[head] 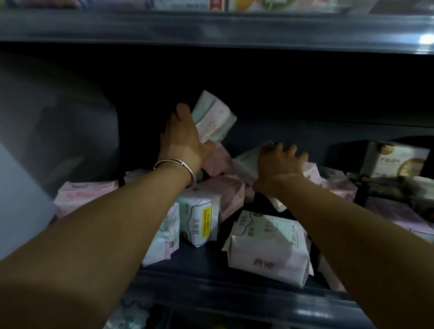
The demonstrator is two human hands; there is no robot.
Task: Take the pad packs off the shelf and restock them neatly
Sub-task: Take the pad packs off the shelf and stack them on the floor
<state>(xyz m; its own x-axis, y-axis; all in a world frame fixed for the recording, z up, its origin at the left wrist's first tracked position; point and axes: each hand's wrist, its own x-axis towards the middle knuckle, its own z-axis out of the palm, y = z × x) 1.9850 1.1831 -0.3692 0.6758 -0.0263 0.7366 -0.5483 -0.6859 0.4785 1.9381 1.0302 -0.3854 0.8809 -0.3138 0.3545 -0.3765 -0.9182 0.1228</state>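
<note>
Pad pack (pixel 214 117), pink and pale green, is held raised above the dim shelf (pixel 223 289), its long axis tilted from lower right up toward upper left. It is gripped by the left hand (pixel 184 136), fingers curled round its near side; a silver bracelet (pixel 176 169) is worn at that wrist. A second pack (pixel 247 159), lying in the loose heap further right, is clasped from above by the right hand (pixel 281 162). Other packs (pixel 268 248), white and pink with printed labels, are scattered flat and askew across the shelf
</note>
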